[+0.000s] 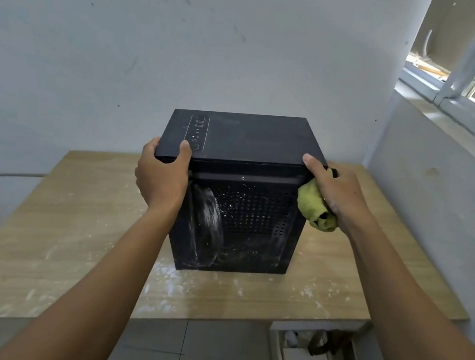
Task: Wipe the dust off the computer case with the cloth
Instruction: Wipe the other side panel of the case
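In the middle of the frame a boxy black metal computer case (245,140) stands on the pale wooden counter (68,215), white dust smeared across its perforated near panel. The left hand (162,177) grips the case's upper left corner, its fingers (149,150) curled round the side and the thumb on top. The right hand (337,192) clutches a crumpled yellow-green cloth (310,203) against the upper right corner, thumb hooked over the top edge. More white dust speckles the counter below.
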